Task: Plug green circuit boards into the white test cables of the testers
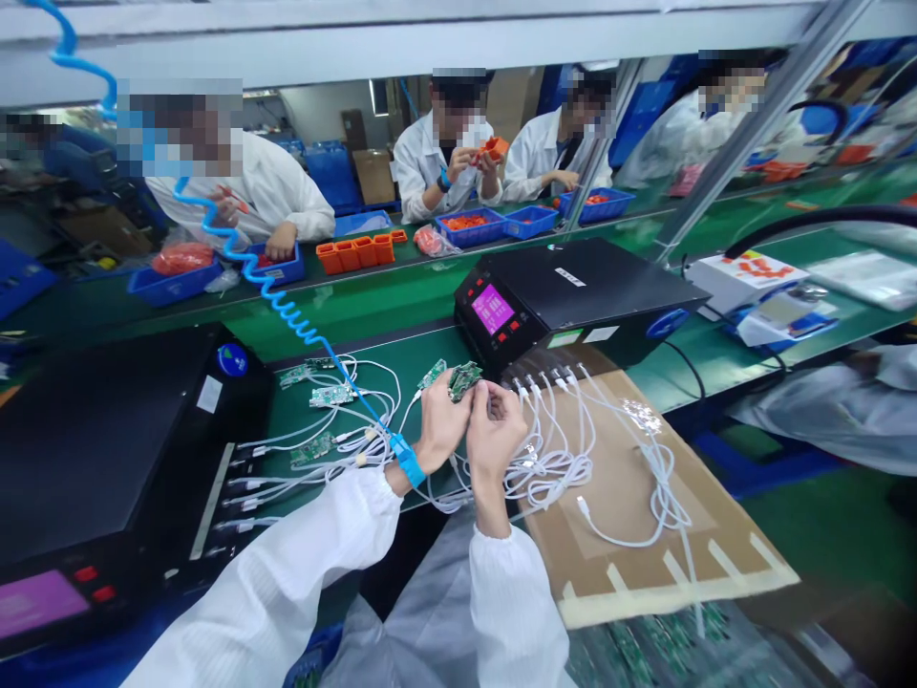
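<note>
My left hand [442, 422], with a blue strap [408, 461] round its wrist, is closed on a green circuit board [464, 380]. Close against it, my right hand [494, 430] is pinched at the board's near right edge; what sits between those fingertips is hidden. White cables [555, 478] lie looped under and to the right of my hands. More circuit boards [330, 396] rest on the green bench to the left, several with white cables at them. Just beyond my left hand lies another small board [431, 374].
Black testers stand at left [107, 459] and behind my hands [573, 296], cables at their sockets. A coiled blue cord [272, 296] hangs across the view. Cardboard [616, 564] covers the right front, with a loose cable plug [584, 506]. Co-workers sit opposite with blue bins [473, 232].
</note>
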The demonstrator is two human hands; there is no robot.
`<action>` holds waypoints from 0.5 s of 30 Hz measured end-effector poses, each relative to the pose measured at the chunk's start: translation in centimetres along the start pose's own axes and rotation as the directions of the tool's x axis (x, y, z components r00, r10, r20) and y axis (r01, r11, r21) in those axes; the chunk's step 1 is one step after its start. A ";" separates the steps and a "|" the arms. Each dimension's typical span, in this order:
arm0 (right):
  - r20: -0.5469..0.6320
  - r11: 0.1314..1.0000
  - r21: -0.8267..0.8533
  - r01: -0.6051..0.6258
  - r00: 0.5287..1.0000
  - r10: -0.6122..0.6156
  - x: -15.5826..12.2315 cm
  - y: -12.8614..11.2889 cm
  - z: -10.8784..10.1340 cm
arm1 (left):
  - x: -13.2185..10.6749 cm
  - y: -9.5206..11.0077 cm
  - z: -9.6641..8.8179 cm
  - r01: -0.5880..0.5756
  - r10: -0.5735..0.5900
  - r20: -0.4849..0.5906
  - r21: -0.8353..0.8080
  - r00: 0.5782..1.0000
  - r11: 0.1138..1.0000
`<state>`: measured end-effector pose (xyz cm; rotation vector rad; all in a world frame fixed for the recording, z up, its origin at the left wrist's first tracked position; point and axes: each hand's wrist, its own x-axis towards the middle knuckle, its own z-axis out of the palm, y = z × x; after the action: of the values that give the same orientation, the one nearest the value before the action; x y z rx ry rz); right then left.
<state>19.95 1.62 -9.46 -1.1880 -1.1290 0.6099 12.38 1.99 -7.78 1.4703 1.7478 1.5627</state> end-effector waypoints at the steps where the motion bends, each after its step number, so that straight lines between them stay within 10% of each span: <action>1: 0.001 1.000 0.001 0.002 1.000 -0.002 0.0 0.1 0.1 | 0.1 0.0 -0.1 -0.001 0.001 -0.001 -0.003 1.000 1.000; 9: 0.126 0.990 0.069 -0.124 0.985 0.115 1.5 1.4 0.1 | 0.9 -0.4 -0.9 -0.144 0.150 0.107 -0.063 0.983 0.988; 15: 0.215 0.986 0.019 -0.167 0.963 0.159 2.9 3.2 -0.3 | 1.4 -1.0 -1.5 0.014 -0.011 0.034 -0.084 0.999 0.996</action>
<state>21.87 5.00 -11.37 -1.2123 -1.2003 0.8991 10.17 2.56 -7.73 1.4338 1.6487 1.5765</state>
